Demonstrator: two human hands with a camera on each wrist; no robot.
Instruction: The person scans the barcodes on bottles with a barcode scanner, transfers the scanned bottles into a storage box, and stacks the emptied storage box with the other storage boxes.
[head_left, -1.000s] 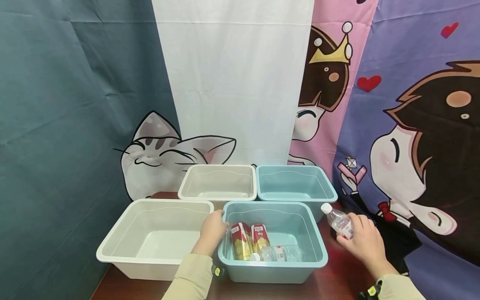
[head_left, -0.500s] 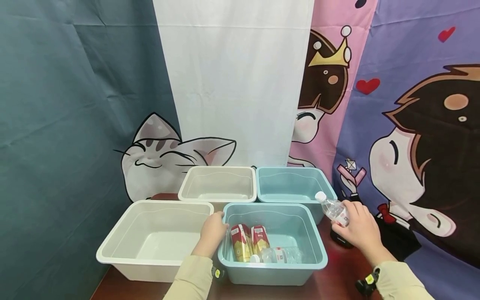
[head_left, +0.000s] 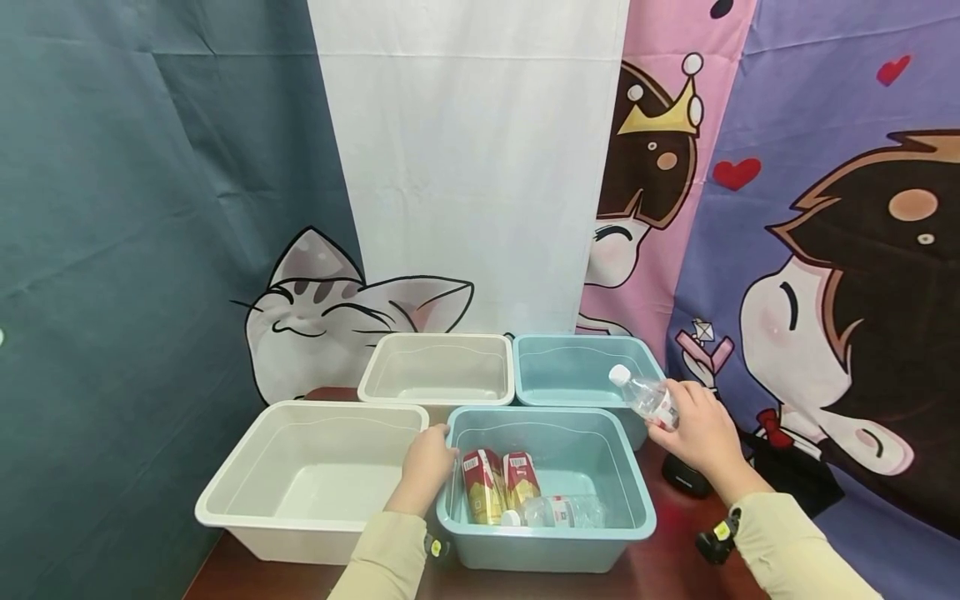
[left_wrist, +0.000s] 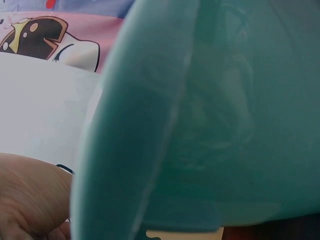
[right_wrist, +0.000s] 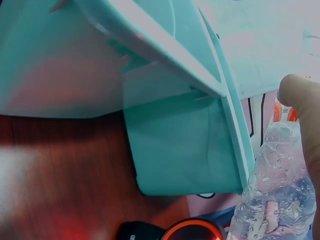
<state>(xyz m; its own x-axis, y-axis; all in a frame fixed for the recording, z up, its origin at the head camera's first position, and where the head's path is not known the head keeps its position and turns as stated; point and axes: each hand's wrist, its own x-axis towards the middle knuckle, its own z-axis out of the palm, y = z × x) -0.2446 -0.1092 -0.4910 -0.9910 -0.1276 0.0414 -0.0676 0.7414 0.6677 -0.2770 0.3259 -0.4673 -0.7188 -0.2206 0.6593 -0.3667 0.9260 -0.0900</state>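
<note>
My right hand [head_left: 699, 429] grips a small clear plastic bottle [head_left: 647, 396] with a white cap. The bottle is tilted, cap toward the left, over the right side of the rear blue bin [head_left: 573, 343]. In the right wrist view, a finger lies along the clear bottle [right_wrist: 272, 185]. My left hand [head_left: 426, 467] holds the left rim of the front blue bin [head_left: 555, 550]; its fingertips are mostly hidden there. Inside that bin, two red and gold cans [head_left: 483, 487] lie beside another clear bottle [head_left: 562, 511]. The left wrist view shows the bin's wall [left_wrist: 135, 120] close up.
A large cream bin [head_left: 300, 525] stands at the front left, and a smaller cream bin [head_left: 435, 340] behind it. A black object [head_left: 685, 477] sits on the dark red table [head_left: 667, 542] below my right hand. Printed curtains [head_left: 472, 167] hang behind the bins.
My right hand has moved left and slightly up with the bottle, from right of the bins to over the rear blue bin's edge. The left hand has stayed on the rim.
</note>
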